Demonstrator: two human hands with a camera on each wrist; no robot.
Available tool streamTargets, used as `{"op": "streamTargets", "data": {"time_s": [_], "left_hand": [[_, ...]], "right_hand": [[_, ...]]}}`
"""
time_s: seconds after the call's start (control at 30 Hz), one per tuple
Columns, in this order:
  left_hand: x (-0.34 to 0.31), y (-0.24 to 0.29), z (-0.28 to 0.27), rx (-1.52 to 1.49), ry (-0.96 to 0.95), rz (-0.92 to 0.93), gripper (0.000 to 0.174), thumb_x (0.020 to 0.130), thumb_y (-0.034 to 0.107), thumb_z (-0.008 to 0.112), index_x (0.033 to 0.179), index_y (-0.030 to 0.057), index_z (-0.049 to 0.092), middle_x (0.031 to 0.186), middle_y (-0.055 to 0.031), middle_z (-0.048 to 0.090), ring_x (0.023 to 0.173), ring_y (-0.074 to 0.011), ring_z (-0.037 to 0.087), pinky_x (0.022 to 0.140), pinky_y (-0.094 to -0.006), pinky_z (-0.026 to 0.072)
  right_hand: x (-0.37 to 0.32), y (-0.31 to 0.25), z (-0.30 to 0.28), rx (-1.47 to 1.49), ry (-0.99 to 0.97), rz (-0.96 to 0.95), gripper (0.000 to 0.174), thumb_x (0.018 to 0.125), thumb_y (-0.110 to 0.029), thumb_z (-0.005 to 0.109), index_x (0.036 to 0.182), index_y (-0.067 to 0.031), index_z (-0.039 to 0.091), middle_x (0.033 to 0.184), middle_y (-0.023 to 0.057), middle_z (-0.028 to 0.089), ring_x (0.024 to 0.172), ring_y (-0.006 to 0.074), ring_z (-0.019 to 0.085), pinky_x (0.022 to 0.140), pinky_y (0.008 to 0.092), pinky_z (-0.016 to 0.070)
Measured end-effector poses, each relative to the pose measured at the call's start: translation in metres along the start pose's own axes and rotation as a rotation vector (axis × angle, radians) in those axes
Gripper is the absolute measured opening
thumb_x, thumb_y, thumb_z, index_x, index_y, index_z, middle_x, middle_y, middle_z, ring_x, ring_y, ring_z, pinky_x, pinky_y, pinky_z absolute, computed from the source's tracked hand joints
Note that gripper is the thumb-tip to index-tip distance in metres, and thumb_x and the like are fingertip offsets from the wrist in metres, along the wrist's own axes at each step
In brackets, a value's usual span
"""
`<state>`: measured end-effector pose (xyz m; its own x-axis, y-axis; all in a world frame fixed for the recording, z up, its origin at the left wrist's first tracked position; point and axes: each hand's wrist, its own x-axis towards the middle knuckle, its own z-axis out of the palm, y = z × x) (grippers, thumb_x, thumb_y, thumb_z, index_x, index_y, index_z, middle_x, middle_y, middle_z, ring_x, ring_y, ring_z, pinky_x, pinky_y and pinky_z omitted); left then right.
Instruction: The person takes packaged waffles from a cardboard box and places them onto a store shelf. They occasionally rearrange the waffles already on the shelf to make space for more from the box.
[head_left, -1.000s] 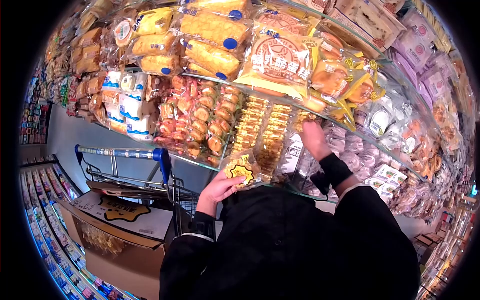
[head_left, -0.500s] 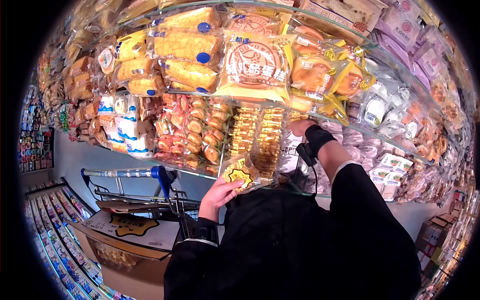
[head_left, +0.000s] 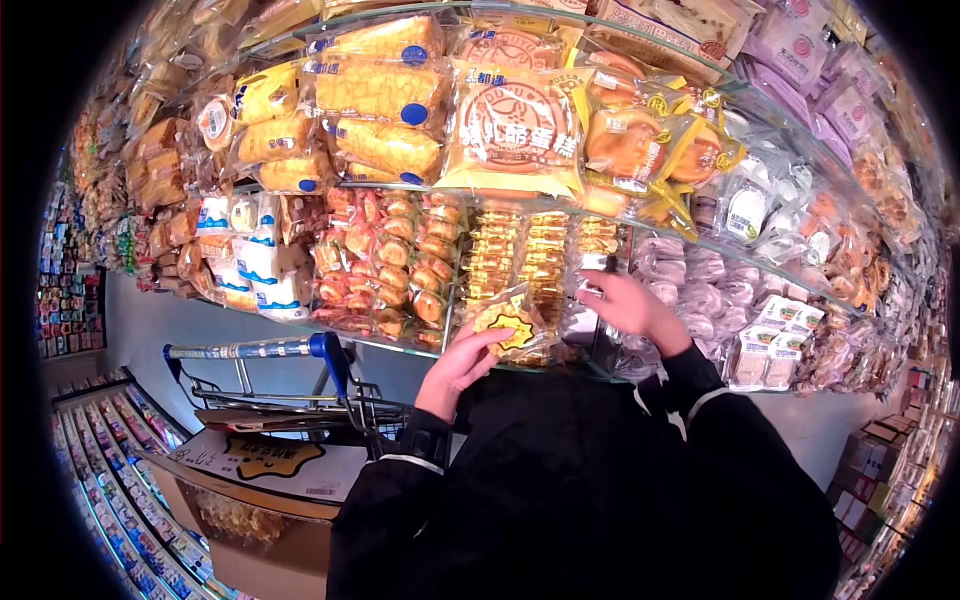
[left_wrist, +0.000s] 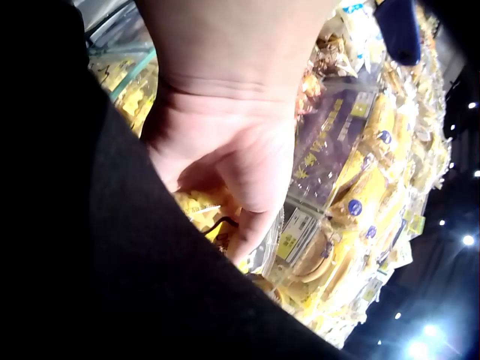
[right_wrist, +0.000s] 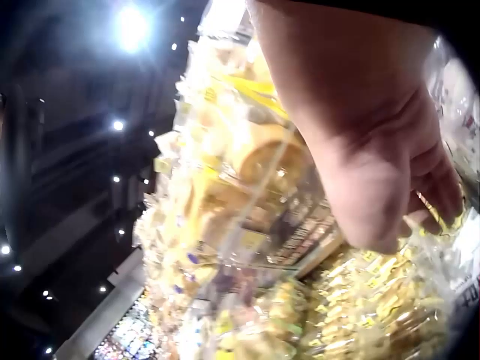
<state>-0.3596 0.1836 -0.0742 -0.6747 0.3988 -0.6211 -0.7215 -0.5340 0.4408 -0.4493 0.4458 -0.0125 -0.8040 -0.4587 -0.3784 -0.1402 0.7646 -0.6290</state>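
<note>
A clear packet of small yellow snacks with a star-shaped yellow label (head_left: 516,326) is pinched by my left hand (head_left: 465,362), thumb over its front, at the front edge of the shelf. In the left wrist view the same packet shows under the thumb. My right hand (head_left: 632,308) hovers over the right end of a compartment of gold-wrapped packets (head_left: 545,262), fingers pointing left and slightly bent. In the right wrist view the fingers (right_wrist: 431,199) hang loosely bent beside the gold wrappers, with nothing plainly held between them.
Bagged pastries (head_left: 398,250) fill the compartment on the left; purple-tinted packets (head_left: 700,285) lie on the right. A large cheese-cake bag (head_left: 510,135) stands on the shelf above. Lower left is a shopping cart (head_left: 250,347) beside an open cardboard box (head_left: 270,560).
My right hand has drawn back from the gold packets toward me, coming out from under the upper shelf. The left hand with its packet has shifted slightly right. The head view has also shifted.
</note>
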Motion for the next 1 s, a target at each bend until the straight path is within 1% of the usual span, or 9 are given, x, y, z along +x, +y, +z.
{"op": "streamTargets", "data": {"time_s": [0.03,0.1,0.13,0.2,0.3,0.37,0.43,0.67,1.0], "left_hand": [[0.004,0.003,0.014,0.001,-0.004,-0.003,0.043,0.082,0.003,0.059,0.122,0.0003,0.045,0.113,-0.0084,0.057,0.102,-0.0177,0.057,0.085,-0.0276,0.0482],[0.012,0.006,0.043,0.055,-0.160,0.030,0.039,0.082,0.004,0.061,0.119,0.0027,0.048,0.111,-0.0061,0.057,0.095,-0.0069,0.056,0.068,-0.0175,0.0460],[0.019,0.003,0.050,0.056,-0.162,0.030,0.039,0.082,0.004,0.061,0.119,0.0027,0.048,0.111,-0.0061,0.057,0.095,-0.0069,0.056,0.068,-0.0175,0.0460],[0.031,-0.003,0.058,0.164,-0.217,0.100,0.043,0.083,0.002,0.060,0.123,0.0037,0.044,0.114,-0.0075,0.054,0.104,-0.0149,0.054,0.084,-0.0258,0.0472],[0.046,-0.015,0.041,0.138,-0.076,0.009,0.044,0.084,0.002,0.059,0.124,0.0046,0.042,0.114,-0.0071,0.054,0.103,-0.0135,0.053,0.084,-0.0245,0.0464],[0.045,-0.012,0.039,0.150,-0.063,0.041,0.043,0.085,0.003,0.058,0.124,0.0046,0.040,0.115,-0.0079,0.054,0.103,-0.0138,0.054,0.085,-0.0237,0.0458],[0.046,-0.011,0.038,0.089,-0.088,0.005,0.042,0.085,0.004,0.058,0.123,0.0047,0.042,0.116,-0.0090,0.054,0.104,-0.0151,0.054,0.086,-0.0241,0.0456],[0.029,-0.004,0.038,0.083,-0.141,0.015,0.040,0.086,0.002,0.056,0.123,0.0057,0.043,0.121,-0.0092,0.052,0.110,-0.0166,0.052,0.090,-0.0238,0.0443],[0.021,-0.007,0.025,0.039,-0.128,0.082,0.042,0.085,-0.001,0.055,0.125,0.0040,0.041,0.123,-0.0097,0.051,0.112,-0.0164,0.051,0.089,-0.0232,0.0454]], "right_hand": [[-0.009,-0.007,0.010,0.000,0.003,0.004,0.040,0.085,-0.029,0.054,0.111,0.0014,0.054,0.090,0.0222,0.062,0.087,0.0329,0.061,0.077,0.0398,0.0478],[-0.016,-0.020,0.028,0.758,-0.028,-0.080,0.034,0.086,-0.020,0.059,0.112,0.0008,0.054,0.083,0.0138,0.063,0.087,0.0149,0.061,0.079,0.0273,0.0467],[-0.014,-0.013,0.035,0.758,-0.027,-0.080,0.034,0.086,-0.020,0.059,0.112,0.0008,0.054,0.083,0.0138,0.063,0.087,0.0149,0.061,0.079,0.0273,0.0467],[-0.007,-0.002,0.048,0.548,0.063,-0.168,0.043,0.078,-0.022,0.068,0.113,0.0009,0.054,0.073,0.0109,0.060,0.068,0.0130,0.058,0.058,0.0299,0.0443],[-0.020,0.004,0.013,0.321,0.144,-0.013,0.045,0.079,-0.024,0.068,0.114,-0.0001,0.053,0.071,0.0116,0.058,0.062,0.0181,0.057,0.054,0.0329,0.0416],[-0.018,0.005,0.002,0.185,0.292,-0.123,0.029,0.080,-0.016,0.062,0.103,0.0003,0.056,0.071,0.0155,0.058,0.062,0.0261,0.059,0.055,0.0366,0.0436],[-0.006,0.008,-0.009,-0.313,0.449,-0.250,0.012,0.078,-0.007,0.054,0.086,0.0008,0.056,0.072,0.0194,0.059,0.067,0.0337,0.059,0.058,0.0403,0.0463],[0.054,0.011,0.003,-0.670,0.054,0.175,0.015,0.074,0.000,0.053,0.083,-0.0018,0.065,0.083,0.0189,0.064,0.082,0.0319,0.065,0.068,0.0391,0.0526],[0.074,0.025,0.019,-0.708,0.030,0.190,0.016,0.074,-0.002,0.057,0.086,-0.0044,0.067,0.087,0.0170,0.065,0.083,0.0310,0.065,0.069,0.0373,0.0532]]}}
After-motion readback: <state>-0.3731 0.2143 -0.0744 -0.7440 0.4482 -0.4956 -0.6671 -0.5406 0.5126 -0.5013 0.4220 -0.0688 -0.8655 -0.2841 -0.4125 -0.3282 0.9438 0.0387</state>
